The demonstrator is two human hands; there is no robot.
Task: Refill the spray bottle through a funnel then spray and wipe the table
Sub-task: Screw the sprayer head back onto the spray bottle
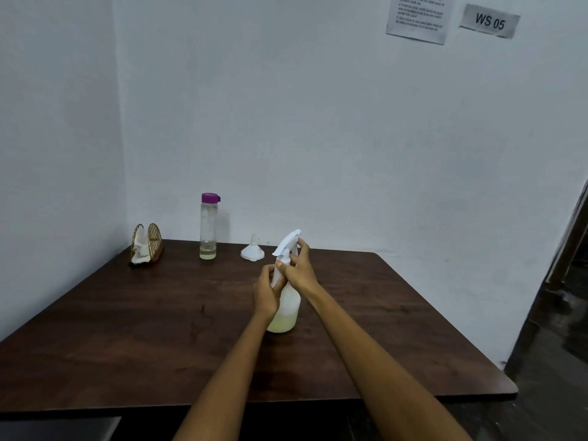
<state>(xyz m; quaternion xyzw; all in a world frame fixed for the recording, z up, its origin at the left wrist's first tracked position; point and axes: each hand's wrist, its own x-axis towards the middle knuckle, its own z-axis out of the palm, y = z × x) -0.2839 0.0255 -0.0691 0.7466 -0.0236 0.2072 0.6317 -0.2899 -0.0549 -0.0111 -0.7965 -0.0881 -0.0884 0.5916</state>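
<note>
A white translucent spray bottle (288,313) stands upright on the dark wooden table (159,329), with pale yellowish liquid in its lower part. My left hand (266,291) grips its neck and shoulder from the left. My right hand (299,268) holds the white trigger head (288,241) at the collar. Behind it, an upside-down white funnel (253,249) rests on the table. A clear bottle with a purple cap (208,226) stands further left, with a little yellowish liquid at its bottom.
A wooden napkin holder with a white cloth (145,246) sits in the table's far left corner against the walls. Paper signs (490,20) hang on the back wall. The table's right edge drops to a dark floor (547,361).
</note>
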